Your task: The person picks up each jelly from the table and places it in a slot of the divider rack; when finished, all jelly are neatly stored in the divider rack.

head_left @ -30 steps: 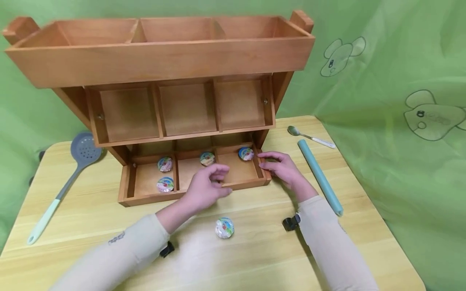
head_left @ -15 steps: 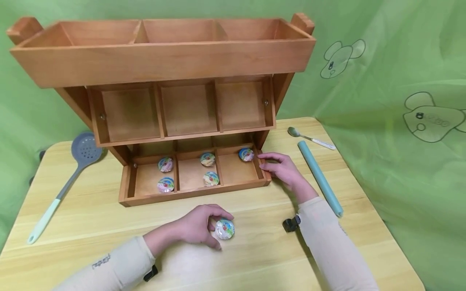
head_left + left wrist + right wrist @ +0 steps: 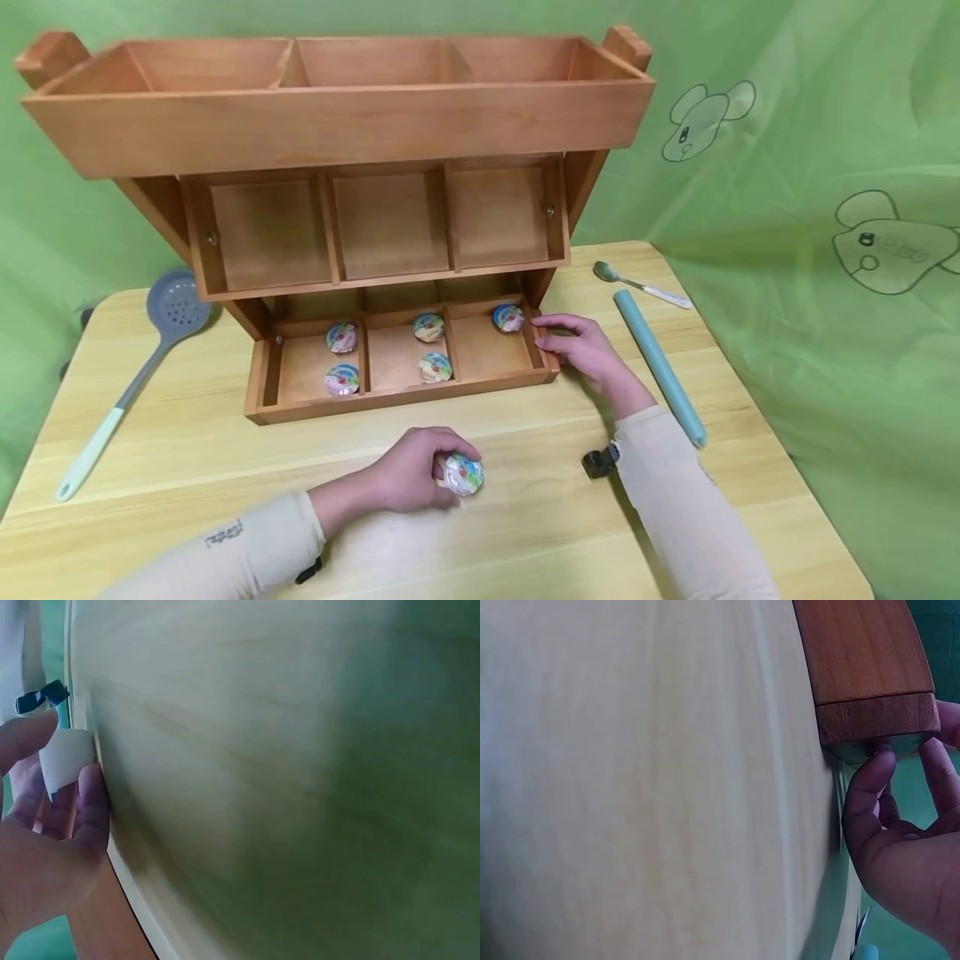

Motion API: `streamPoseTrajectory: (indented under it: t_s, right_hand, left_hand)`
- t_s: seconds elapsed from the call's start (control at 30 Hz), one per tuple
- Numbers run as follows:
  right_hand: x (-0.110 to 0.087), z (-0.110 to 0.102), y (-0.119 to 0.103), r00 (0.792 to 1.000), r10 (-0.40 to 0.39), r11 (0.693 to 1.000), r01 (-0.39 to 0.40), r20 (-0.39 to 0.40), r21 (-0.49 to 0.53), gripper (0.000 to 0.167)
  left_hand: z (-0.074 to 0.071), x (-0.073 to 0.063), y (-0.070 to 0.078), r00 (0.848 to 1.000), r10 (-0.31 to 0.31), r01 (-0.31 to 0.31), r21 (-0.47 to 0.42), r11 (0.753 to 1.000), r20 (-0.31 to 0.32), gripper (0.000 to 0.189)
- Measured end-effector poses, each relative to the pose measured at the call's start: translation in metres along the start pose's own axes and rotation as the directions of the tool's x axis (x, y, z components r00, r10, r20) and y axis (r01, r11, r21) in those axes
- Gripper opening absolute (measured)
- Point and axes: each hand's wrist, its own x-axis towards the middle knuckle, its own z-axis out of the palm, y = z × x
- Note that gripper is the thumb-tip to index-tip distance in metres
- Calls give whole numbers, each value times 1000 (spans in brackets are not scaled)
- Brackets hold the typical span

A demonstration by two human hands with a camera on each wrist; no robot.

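Note:
A small jelly cup [image 3: 464,475] with a printed foil lid stands on the table in front of the rack. My left hand [image 3: 416,471] holds it, the thumb and fingers curled round its sides. In the left wrist view the pale cup body [image 3: 67,759] shows between thumb and fingers of the left hand [image 3: 56,817]. Fingertips of my right hand [image 3: 588,354] touch the outer right end of the rack's bottom tray [image 3: 405,402]. From the right wrist, that hand [image 3: 907,840] is seen against the wooden tray end [image 3: 877,718].
In the bottom tray are two cups [image 3: 342,379] on the left, two [image 3: 435,367] in the middle and one [image 3: 507,317] on the right. The wooden rack [image 3: 337,125] has two tiers above. A skimmer [image 3: 153,367] lies left; a spoon [image 3: 641,285] and teal rod [image 3: 660,367] lie right.
My left hand left a jelly cup in the middle compartment, came down to the cup on the table and closed its fingers round it. My right hand stayed at the tray end.

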Motion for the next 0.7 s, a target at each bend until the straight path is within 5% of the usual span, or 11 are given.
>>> streamPoseTrajectory:
  t_s: [0.33, 0.53, 0.7]
  right_hand:
    - [-1, 1, -3, 1000, -1, 1000, 1, -2, 0, 44]
    - [-1, 0, -3, 1000, 4, 1000, -4, -2, 1, 43]
    - [-1, 1, -2, 1000, 2, 1000, -2, -6, -7, 42]
  left_hand:
    - [-28, 11, 9, 999, -36, 35, -90, 995, -1, 56]
    - [-44, 32, 25, 998, -32, 25, -152, 988, -45, 55]
    - [-47, 58, 33, 989, -95, 66, -239, 969, -114, 57]
